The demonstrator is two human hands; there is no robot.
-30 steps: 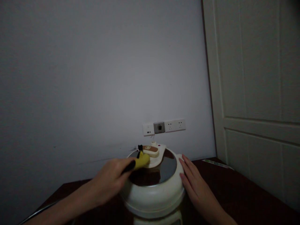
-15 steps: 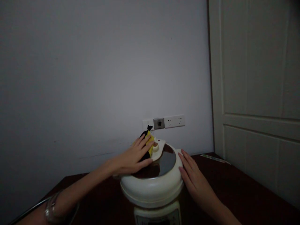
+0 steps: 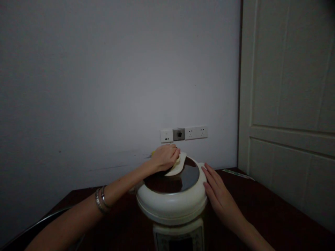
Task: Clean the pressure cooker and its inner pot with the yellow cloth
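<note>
Resting against the right side of a white cooker, the right hand is spread open, its fingers extended along the rim. The left hand is curled shut over the rear of the cooker's top, around a yellow cloth of which only a small edge is seen; the rest is hidden by the hand. Two bracelets are worn on the left wrist. Beside the left fingers, part of a pale raised piece is shown on the dark glossy lid panel. The cooker is set upright on a dark desk, with its control panel faced forward. Behind it, white sockets are mounted on the wall. A patterned strip is laid on the desk near a panelled door.
</note>
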